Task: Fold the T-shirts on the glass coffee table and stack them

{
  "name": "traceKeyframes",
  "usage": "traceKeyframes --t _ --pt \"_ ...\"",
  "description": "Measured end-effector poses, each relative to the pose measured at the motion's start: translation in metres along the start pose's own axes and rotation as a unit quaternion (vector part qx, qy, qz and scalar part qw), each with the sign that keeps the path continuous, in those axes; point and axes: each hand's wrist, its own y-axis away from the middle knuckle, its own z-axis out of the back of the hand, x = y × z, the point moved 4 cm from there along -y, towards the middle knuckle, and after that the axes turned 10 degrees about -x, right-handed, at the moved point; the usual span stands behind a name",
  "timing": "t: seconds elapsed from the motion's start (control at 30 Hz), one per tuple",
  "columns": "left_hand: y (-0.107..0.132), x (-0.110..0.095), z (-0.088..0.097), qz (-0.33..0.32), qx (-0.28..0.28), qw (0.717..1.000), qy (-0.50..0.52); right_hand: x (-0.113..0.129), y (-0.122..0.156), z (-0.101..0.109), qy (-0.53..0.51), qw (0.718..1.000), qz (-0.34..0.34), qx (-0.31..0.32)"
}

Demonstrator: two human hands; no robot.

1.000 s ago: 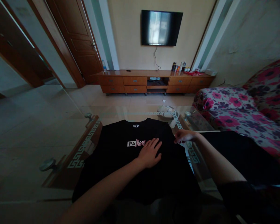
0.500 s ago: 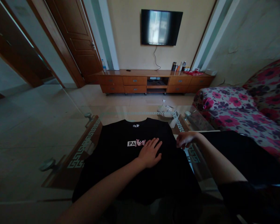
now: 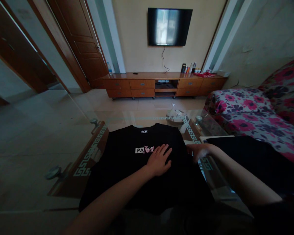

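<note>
A black T-shirt [image 3: 127, 169] lies spread on the glass table, its collar toward the far side and a "PAWS" print [image 3: 144, 149] on its front. My left hand [image 3: 159, 160] rests flat on the shirt just right of the print, fingers spread. At the shirt's right edge, below the shoulder, is my right hand [image 3: 198, 151]. Motion smears its fingers, and whether they grip the fabric cannot be made out. To the right of that hand lies another black cloth [image 3: 250, 160], partly behind my right forearm.
Green key-patterned borders mark the glass table [image 3: 212, 129], which stands on round metal fittings. A white plastic bag [image 3: 175, 115] shows beyond its far edge. Farther off are a wooden TV cabinet [image 3: 142, 84] and a wall-mounted television [image 3: 170, 27]. A flowered sofa [image 3: 250, 104] stands on the right.
My right hand has turned from a curled shape to a blurred one, still by the shirt's right edge, its forearm lower. My left hand stays flat on the shirt. The view has shifted slightly.
</note>
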Motion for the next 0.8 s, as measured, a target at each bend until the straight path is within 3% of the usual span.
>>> traceKeyframes --t 0.13,0.23,0.47,0.8 --pt "0.0 0.0 0.0 0.0 -0.002 1.0 0.0 0.003 0.023 -0.028 0.03 0.967 0.017 -0.254" --pt "0.001 -0.001 0.0 -0.001 -0.003 1.0 -0.002 0.005 0.039 -0.045 0.046 0.928 -0.029 -0.368" --pt "0.001 -0.003 0.0 -0.001 -0.012 1.0 -0.003 0.022 0.048 -0.051 0.162 0.9 -0.085 -0.396" --pt "0.001 -0.003 -0.001 0.001 -0.014 1.0 -0.005 0.021 0.051 -0.049 0.195 0.877 -0.11 -0.425"
